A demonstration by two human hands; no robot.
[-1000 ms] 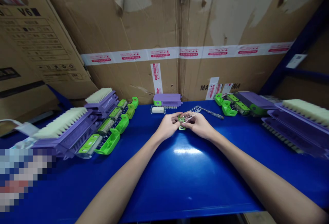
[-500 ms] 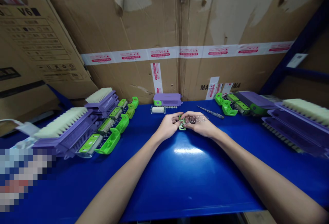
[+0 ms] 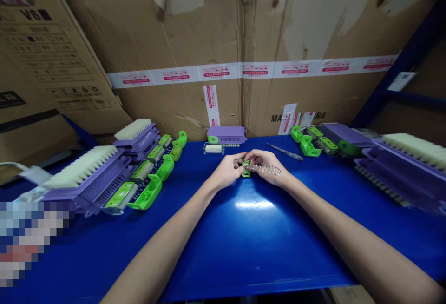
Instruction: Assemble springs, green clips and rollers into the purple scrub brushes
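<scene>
My left hand (image 3: 228, 170) is closed on the left side of a small green plastic part (image 3: 246, 173) above the blue table. From the other side my right hand (image 3: 266, 162) has its fingers closed round the same part. A metal coil spring (image 3: 266, 168) extends from the green part to the right, lying across my right palm. My fingertips hide how the spring joins the part. Just beyond my hands, a purple brush body (image 3: 227, 135) with a green end rests bristles down, and a small clear case with a white block (image 3: 213, 148) lies before it.
Purple brush bodies (image 3: 83, 174), green caps (image 3: 149, 192) and green-topped clear cases (image 3: 121, 194) line the left. More purple brush parts (image 3: 400, 169) and green caps (image 3: 309, 147) are on the right. A thin screwdriver (image 3: 285, 151) lies behind my right hand. Cardboard (image 3: 174, 104) backs the blue table (image 3: 258, 243).
The spring's free end has dropped and now tilts downward to the right. My right hand has shifted slightly at the green part; my left hand stays nearly in place.
</scene>
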